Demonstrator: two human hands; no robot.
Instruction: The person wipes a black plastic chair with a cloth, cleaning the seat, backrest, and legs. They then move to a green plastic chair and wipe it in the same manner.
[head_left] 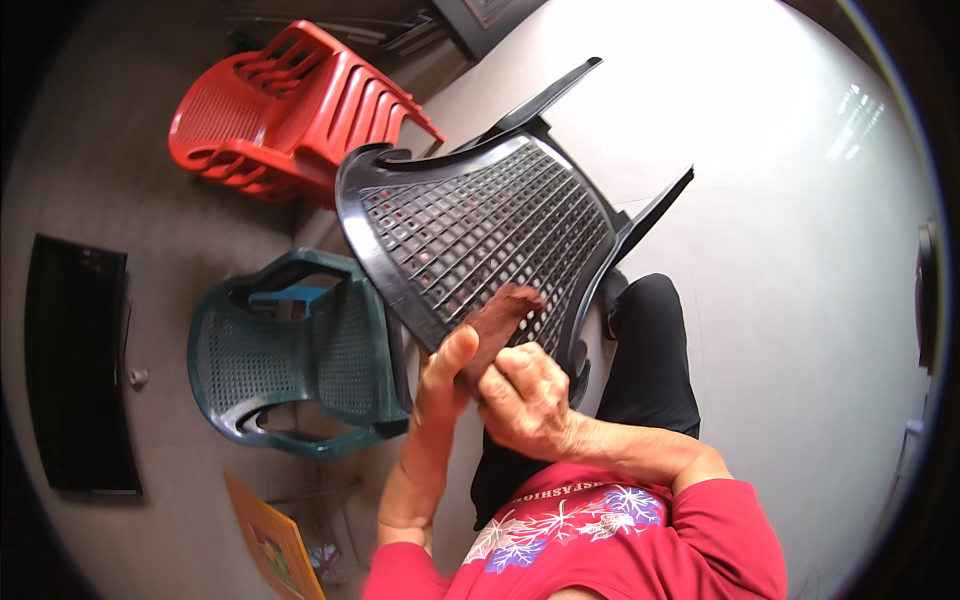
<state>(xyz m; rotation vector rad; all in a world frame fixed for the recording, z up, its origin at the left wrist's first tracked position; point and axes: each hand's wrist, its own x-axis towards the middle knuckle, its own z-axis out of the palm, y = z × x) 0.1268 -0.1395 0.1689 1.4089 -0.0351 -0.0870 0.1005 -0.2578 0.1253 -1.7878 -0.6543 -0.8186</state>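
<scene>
A bunched brown cloth (497, 325) is gripped between my two hands, its loose end lying over the lattice panel of a black plastic chair (480, 230). My left hand (445, 380) is closed on the cloth from the left, thumb up, with most fingers hidden. From the right, my right hand (525, 400) curls its fingers into a fist around the lower part of the cloth. The chair stands tilted in front of me, two of its legs pointing to the far right. Its near edge is close to my knee.
Stacked red plastic chairs (330, 110) stand at the far left. Nearer, a dark green armchair (345, 350) of plastic sits beside the black one. A dark screen (80, 365) is at the left, and a yellow-edged board (275, 540) at the lower left. My black-trousered leg (650, 360) is right of the chair.
</scene>
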